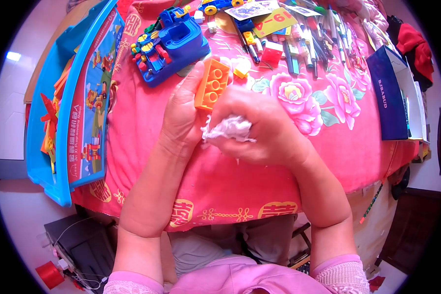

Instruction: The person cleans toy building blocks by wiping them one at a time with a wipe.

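Observation:
My left hand [180, 110] is closed around an orange toy building block [213, 84], its hollow underside with round tubes turned up toward me. Close beside it, my right hand [264, 125] grips a crumpled white tissue [229, 129] against the block's lower end. The right fingers are slightly blurred. Both hands are above the pink flowered cloth [240, 188]. Just beyond them lies a small yellow block [240, 72], and a red and white block [272, 54] sits farther right.
A blue tray [169, 49] with small toy parts lies at the back left. Pens and markers [311, 44] crowd the back right, with cards [274, 22] beside them. A large blue bin [66, 122] stands at the left edge, a dark blue box [387, 95] at the right.

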### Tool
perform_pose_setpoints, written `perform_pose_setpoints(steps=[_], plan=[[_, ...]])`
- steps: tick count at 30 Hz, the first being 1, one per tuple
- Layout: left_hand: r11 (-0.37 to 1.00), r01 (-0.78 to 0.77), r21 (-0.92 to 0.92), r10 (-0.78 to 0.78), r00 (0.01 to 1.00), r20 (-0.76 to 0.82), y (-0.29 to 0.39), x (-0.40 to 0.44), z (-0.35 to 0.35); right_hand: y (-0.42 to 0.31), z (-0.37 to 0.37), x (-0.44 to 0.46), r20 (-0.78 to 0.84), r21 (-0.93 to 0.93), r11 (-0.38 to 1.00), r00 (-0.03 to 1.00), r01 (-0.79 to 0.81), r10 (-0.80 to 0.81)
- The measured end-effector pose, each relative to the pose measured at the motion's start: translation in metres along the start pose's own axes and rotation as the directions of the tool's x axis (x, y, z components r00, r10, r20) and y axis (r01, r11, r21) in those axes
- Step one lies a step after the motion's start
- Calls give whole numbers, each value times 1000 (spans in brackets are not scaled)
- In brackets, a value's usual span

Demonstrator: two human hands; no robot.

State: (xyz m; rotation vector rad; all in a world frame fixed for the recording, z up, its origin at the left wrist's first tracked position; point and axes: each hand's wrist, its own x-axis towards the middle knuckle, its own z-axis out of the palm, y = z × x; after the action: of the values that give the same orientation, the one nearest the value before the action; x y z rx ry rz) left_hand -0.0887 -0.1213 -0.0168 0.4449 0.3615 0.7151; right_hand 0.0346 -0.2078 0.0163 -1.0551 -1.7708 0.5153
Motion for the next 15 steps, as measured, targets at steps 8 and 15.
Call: perform_pose_setpoints(steps=[8,15], plan=[[895,-125,428,123,992,33,-8,-9,16,0,-11,5,-436,448,859,779,-247,451],[705,-258,661,287,956,67,-9,-7,11,15,-4,3,-376,-222,974,926,-44,-43]])
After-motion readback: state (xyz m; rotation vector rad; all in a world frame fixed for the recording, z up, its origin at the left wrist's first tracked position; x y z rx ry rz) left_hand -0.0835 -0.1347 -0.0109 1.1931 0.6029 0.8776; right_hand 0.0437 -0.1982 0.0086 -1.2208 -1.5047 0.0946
